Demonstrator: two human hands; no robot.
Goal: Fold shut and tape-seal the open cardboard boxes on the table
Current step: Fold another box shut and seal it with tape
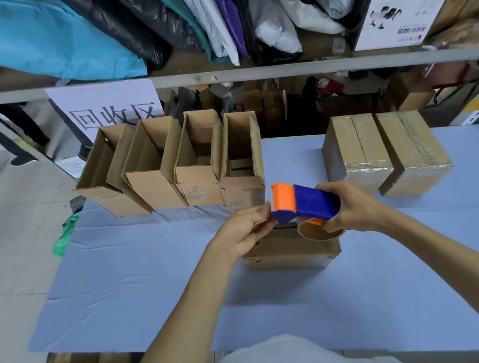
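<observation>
Item: blue-and-orange plastic tape dispenser (304,203), brown roll fitted, gripped in right hand (353,209) over small closed brown cardboard box (289,255) on blue-covered table (142,283), evidently poised for sealing. Left hand (244,232) pinched the dispenser's front edge, probably freeing the tape end. Four open cardboard boxes (170,165) waited rear left; two taped boxes (385,151) stood rear right.

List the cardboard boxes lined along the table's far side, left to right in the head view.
first open box → second open box → third open box → fourth open box → first sealed box → second sealed box
</observation>
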